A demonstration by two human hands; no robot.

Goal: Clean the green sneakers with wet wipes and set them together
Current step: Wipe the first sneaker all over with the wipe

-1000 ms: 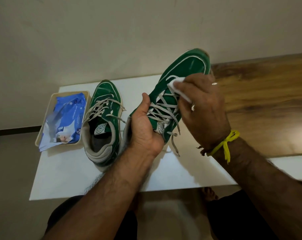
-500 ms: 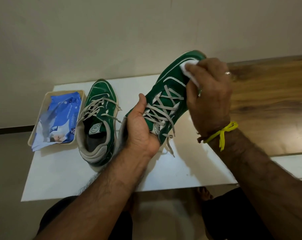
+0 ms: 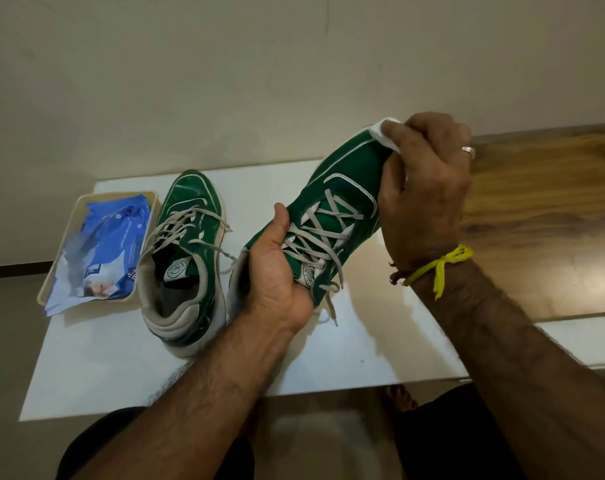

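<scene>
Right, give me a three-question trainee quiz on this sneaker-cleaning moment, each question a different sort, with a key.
1. True or false: the sneaker on the table lies on its side, sole facing the camera.
2. Multiple choice: the white wipe is pressed against which part of the held sneaker? A) heel B) toe C) laces
3. Fill in: the blue wipes pack sits in a beige ____.

Key:
1. False; it stands upright on the white board.
2. B; the right hand works the toe while the left hand holds the sneaker near its collar.
3. tray
</scene>
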